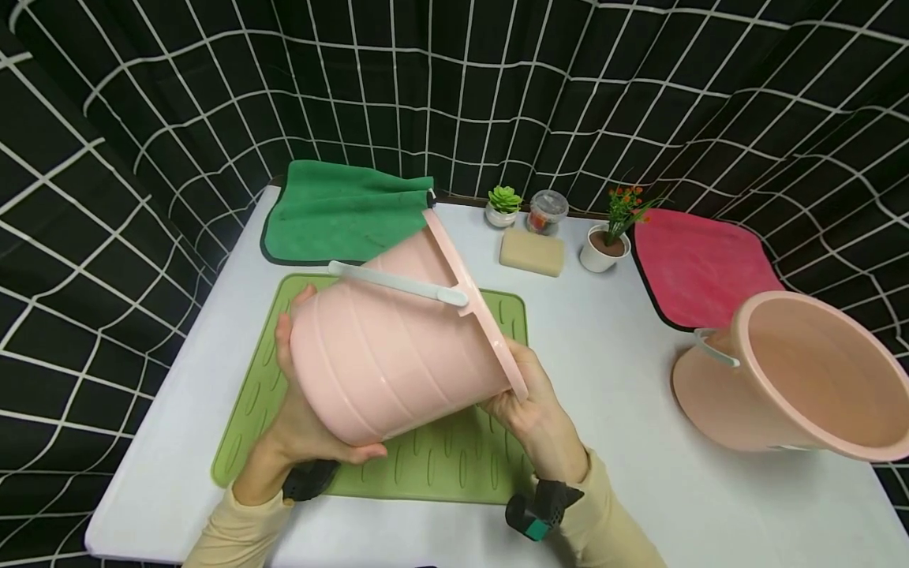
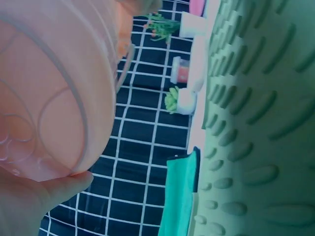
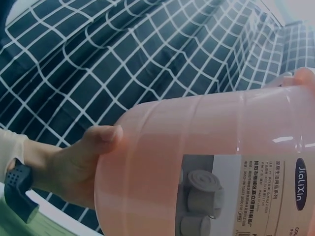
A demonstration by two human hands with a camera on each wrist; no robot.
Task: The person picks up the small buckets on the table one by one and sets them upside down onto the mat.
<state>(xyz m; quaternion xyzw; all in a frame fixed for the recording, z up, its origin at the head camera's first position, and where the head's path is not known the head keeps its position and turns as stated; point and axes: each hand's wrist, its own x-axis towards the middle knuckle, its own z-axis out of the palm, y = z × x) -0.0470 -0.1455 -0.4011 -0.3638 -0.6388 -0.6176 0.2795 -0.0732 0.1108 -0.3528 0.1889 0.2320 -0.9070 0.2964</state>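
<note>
A light pink bucket (image 1: pixel 398 339) with a pale handle (image 1: pixel 398 282) is held tilted on its side over a green ribbed mat (image 1: pixel 426 473), its mouth turned to the right. My left hand (image 1: pixel 305 418) grips the bucket's base, fingers behind and thumb along the near side; the left wrist view shows the ringed underside. At the rim, my right hand (image 1: pixel 529 402) holds the lower near edge, most of its fingers hidden behind the wall. A printed label (image 3: pixel 246 196) on the bucket's side shows in the right wrist view.
A second peach bucket (image 1: pixel 717 394) leans at the right. Along the back lie a green cloth (image 1: pixel 341 213), a succulent (image 1: pixel 503 201), a small clear container (image 1: pixel 548 209), a beige block (image 1: pixel 531 252), a flowering potted plant (image 1: pixel 604 248) and a red cloth (image 1: pixel 699 264).
</note>
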